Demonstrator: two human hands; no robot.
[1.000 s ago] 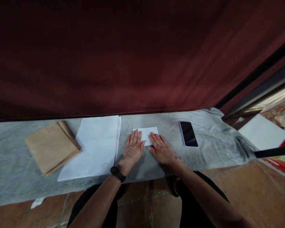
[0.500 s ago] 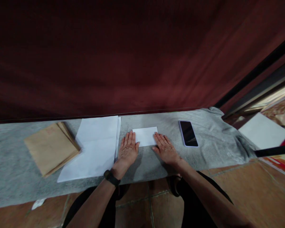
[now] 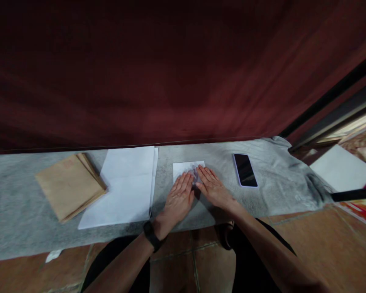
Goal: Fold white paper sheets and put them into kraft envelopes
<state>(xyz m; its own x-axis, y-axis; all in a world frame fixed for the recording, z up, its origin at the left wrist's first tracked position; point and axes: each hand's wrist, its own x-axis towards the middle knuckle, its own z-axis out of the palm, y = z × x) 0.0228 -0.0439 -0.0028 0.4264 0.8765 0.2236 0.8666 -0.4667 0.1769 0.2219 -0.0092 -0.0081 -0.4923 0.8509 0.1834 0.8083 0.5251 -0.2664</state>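
Observation:
A small folded piece of white paper (image 3: 183,166) lies on the grey cloth (image 3: 167,156) in front of me. My left hand (image 3: 179,196) rests flat over its lower left and middle, fingers stretched out. My right hand (image 3: 212,187) lies flat at its right side, fingertips on the paper. Both hands are open and close together, and they cover the paper's lower part. To the left is a stack of large white paper sheets (image 3: 128,183). A phone (image 3: 245,170) with a dark screen lies to the right of my right hand.
Brown paper envelopes (image 3: 68,183) overlap the left edge of the white sheets. A dark red fabric surface (image 3: 183,101) rises behind the cloth. At far right, a white sheet (image 3: 343,169) lies beyond a dark bar. Tiled floor (image 3: 201,264) shows below.
My left hand has slid right across the paper, toward my right hand. My right hand stays at the paper's right side. The view has shifted slightly.

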